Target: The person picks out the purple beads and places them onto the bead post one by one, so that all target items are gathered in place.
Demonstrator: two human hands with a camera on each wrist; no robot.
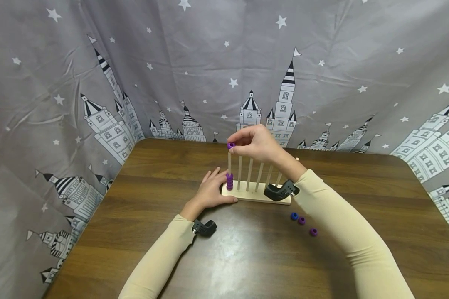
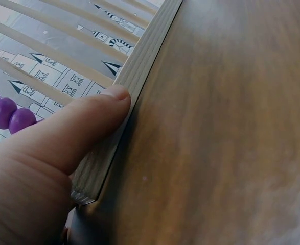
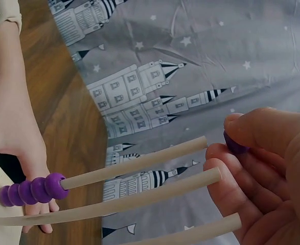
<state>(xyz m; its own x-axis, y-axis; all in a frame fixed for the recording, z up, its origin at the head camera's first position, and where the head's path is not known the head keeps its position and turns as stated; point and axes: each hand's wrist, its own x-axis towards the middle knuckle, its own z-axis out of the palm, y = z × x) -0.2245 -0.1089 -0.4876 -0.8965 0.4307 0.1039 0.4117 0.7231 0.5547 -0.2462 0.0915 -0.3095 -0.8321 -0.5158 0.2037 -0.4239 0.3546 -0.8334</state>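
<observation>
A pale wooden peg stand (image 1: 256, 192) has a row of upright pegs. Several purple beads (image 1: 229, 182) are stacked low on its leftmost peg. My left hand (image 1: 209, 192) grips the stand's left end, with the thumb (image 2: 101, 109) along the front edge of the base and the other fingers toward the back. Between thumb and fingertips, my right hand (image 1: 258, 143) pinches one purple bead (image 3: 235, 144). This bead is close to the tip of the leftmost peg (image 3: 139, 161), and the fingers partly hide it.
Right of centre, in front of the stand, a blue bead (image 1: 294, 216) and two purple beads, one nearer (image 1: 313, 232), lie on the brown wooden table (image 1: 164, 174). A grey curtain (image 1: 202, 58) printed with castles and stars hangs behind the table and at its sides.
</observation>
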